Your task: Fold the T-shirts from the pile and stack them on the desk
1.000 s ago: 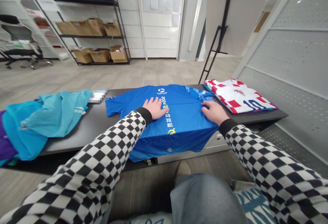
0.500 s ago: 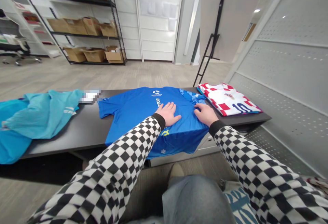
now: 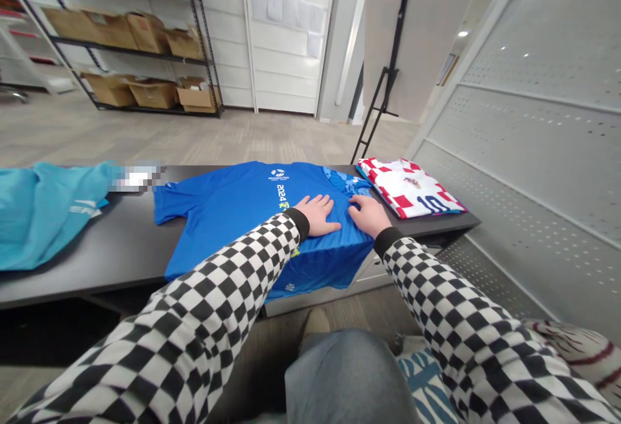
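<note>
A blue T-shirt lies spread over the dark table, its lower part hanging over the front edge. White print runs down its chest, and the sleeve on the right is patterned. My left hand rests flat on the shirt, fingers spread, right of the printed text. Close by on the right, my right hand has its fingers curled on the shirt's side below the patterned sleeve, pinching the fabric. The fingertips of that hand are partly hidden.
Right of the shirt sits a folded red-and-white checked jersey on other folded fabric. Turquoise garments lie at the table's left end, near a blurred white item. A perforated panel stands on the right.
The view has turned to the right. My left hand has slid right across the shirt, closer to my right hand, uncovering more print. My right hand stays at the same part of the shirt.
</note>
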Demonstrator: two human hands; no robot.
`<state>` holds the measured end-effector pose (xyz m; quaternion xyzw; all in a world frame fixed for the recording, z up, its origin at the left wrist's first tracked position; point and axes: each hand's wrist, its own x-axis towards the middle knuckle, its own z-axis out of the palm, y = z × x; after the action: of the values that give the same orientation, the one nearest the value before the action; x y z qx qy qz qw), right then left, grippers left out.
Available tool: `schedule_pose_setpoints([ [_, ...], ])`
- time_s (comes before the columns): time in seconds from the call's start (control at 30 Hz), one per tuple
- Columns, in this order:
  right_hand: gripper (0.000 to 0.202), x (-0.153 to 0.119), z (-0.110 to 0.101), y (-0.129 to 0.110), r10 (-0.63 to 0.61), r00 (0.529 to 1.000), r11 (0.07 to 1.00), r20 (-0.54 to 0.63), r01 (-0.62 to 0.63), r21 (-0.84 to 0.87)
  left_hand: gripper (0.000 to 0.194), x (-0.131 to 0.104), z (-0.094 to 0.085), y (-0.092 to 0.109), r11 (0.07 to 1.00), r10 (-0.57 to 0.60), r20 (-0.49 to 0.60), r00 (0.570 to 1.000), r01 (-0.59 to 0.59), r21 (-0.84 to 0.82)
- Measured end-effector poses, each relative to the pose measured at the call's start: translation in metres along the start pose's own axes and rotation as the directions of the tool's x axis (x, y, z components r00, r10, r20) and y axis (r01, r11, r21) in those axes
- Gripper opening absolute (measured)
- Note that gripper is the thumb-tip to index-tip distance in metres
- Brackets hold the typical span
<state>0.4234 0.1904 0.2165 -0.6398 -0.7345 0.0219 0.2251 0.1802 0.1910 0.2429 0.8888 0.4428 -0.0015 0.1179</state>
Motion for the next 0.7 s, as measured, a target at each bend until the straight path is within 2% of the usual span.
schedule_pose_setpoints([
  [0.1, 0.036, 0.001, 0.001, 0.001, -0.001, 1.0, 1.0, 0.0, 0.001, 0.004, 0.107, 0.008, -0.012, 0.005, 1.0, -0.008, 0.05, 0.999, 0.007, 0.02],
  [0.2, 0.034, 0.001, 0.003, 0.005, -0.006, 1.0, 0.996, 0.0, 0.006, 0.088, 0.092, 0.018, -0.015, 0.014, 1.0, 0.003, -0.063, 0.998, -0.001, 0.027],
  [0.27, 0.035, 0.001, 0.004, 0.011, 0.031, 0.999, 0.978, -0.028, -0.024, 0.209, 0.085, 0.023, -0.009, 0.019, 1.0, 0.016, -0.123, 0.992, -0.016, 0.008],
  [0.33, 0.04, 0.003, 0.002, 0.019, 0.117, 0.988, 0.94, -0.103, -0.077, 0.332, 0.086, 0.025, 0.001, 0.02, 0.999, 0.041, -0.123, 0.992, -0.041, -0.003],
  [0.43, 0.047, 0.015, -0.006, 0.028, 0.218, 0.95, 0.912, -0.225, -0.116, 0.394, 0.089, 0.025, 0.012, 0.018, 0.998, 0.059, -0.132, 0.989, -0.06, -0.002],
  [0.47, 0.048, 0.022, -0.009, 0.03, 0.204, 0.947, 0.923, -0.249, -0.102, 0.37, 0.089, 0.024, 0.013, 0.018, 0.998, 0.061, -0.137, 0.989, -0.062, -0.001],
  [0.53, 0.049, 0.041, -0.012, 0.029, 0.099, 0.966, 0.957, -0.238, -0.027, 0.288, 0.089, 0.023, 0.012, 0.017, 0.998, 0.061, -0.133, 0.989, -0.061, 0.0],
  [0.6, 0.048, 0.061, -0.01, 0.027, -0.046, 0.99, 0.976, -0.132, 0.073, 0.207, 0.09, 0.022, 0.01, 0.017, 0.998, 0.06, -0.122, 0.991, -0.06, 0.005],
  [0.7, 0.045, 0.083, 0.004, 0.031, -0.182, 0.981, 0.972, 0.072, 0.169, 0.16, 0.092, 0.022, 0.01, 0.019, 0.999, 0.054, -0.11, 0.992, -0.053, 0.013],
])
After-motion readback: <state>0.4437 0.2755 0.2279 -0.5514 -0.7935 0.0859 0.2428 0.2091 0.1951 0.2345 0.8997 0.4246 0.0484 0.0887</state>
